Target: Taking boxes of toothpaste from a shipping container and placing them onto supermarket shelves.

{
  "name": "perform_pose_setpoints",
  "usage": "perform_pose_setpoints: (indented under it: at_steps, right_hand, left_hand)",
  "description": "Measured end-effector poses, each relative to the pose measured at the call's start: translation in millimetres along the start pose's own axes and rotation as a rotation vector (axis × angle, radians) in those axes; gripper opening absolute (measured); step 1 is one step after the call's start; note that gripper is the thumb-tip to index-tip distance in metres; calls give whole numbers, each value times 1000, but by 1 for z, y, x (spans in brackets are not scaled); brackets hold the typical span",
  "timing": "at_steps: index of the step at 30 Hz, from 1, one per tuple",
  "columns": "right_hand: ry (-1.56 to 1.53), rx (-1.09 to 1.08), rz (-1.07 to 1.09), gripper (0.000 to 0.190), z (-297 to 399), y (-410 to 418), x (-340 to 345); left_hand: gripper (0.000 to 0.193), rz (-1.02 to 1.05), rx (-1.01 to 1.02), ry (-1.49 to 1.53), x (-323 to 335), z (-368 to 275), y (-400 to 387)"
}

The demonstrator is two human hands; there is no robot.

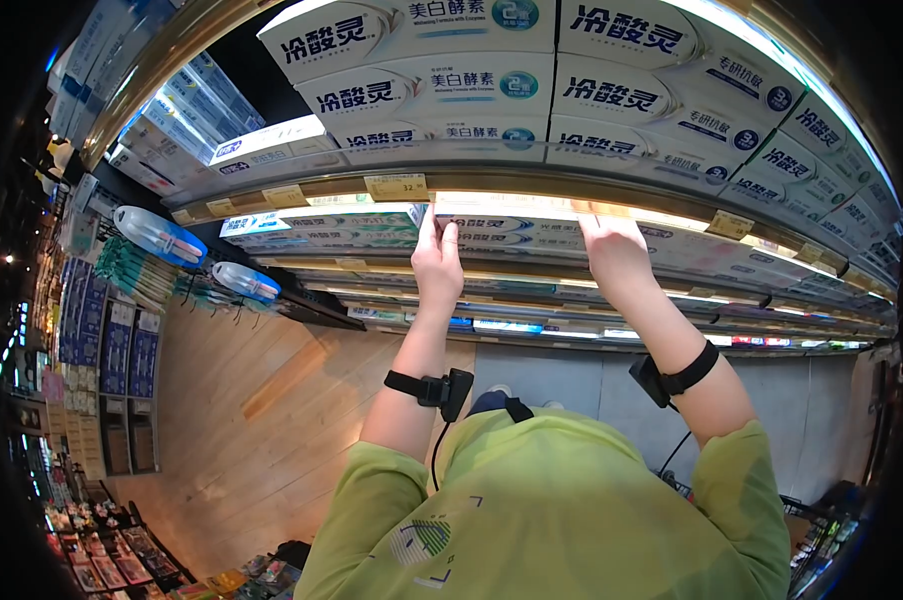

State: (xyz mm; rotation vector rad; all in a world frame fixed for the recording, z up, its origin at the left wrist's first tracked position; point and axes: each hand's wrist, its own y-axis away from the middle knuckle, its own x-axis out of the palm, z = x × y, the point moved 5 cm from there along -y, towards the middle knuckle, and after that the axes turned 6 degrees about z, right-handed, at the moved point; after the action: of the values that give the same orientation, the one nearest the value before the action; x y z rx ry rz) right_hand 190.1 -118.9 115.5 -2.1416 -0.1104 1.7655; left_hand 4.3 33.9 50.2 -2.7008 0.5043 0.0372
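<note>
My left hand (438, 259) reaches up to a lit shelf of toothpaste cartons. Its fingers point into the gap between a green-and-white stack of cartons (384, 229) and a white stack of cartons (489, 236). The thumb lies against the left end of the white stack. Further right, my right hand (618, 244) reaches to the same shelf, at the right part of that stack. Both hands' fingertips are lost in glare and behind the shelf rail (511, 184), so whether either grips a carton cannot be told.
Larger toothpaste cartons (429, 82) fill the shelf above, behind a clear plastic lip. A price tag (396, 187) sits on the rail. Packaged toothbrushes (163, 236) hang at the left, jutting out on hooks. More lit shelves (511, 304) lie below, above a wooden floor (271, 390).
</note>
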Motion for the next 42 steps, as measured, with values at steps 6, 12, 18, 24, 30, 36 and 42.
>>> perform_pose_setpoints:
  at_steps: [6,12,18,24,30,36,42]
  right_hand:
    - [4,41,128,52,-5,0,10]
    - [24,27,29,50,-3,-1,7]
    - [-10,57,5,47,-4,2,-10]
    - [-320,-56,-221,41,4,61,-36]
    - [-1150,423,238,51,-21,94,59]
    - [-1405,468,354,67,-16,86,83]
    - [-1444,510,353,68,-13,80,95]
  left_hand:
    - [42,39,-22,-28,3,0,20]
    - [43,60,-41,-25,3,1,18]
    - [44,73,-64,-5,5,-6,18]
    - [48,135,-74,44,0,-1,20]
    - [53,172,-99,64,3,29,29]
    - [58,218,-138,89,4,33,30]
    - [60,236,-150,71,6,28,33]
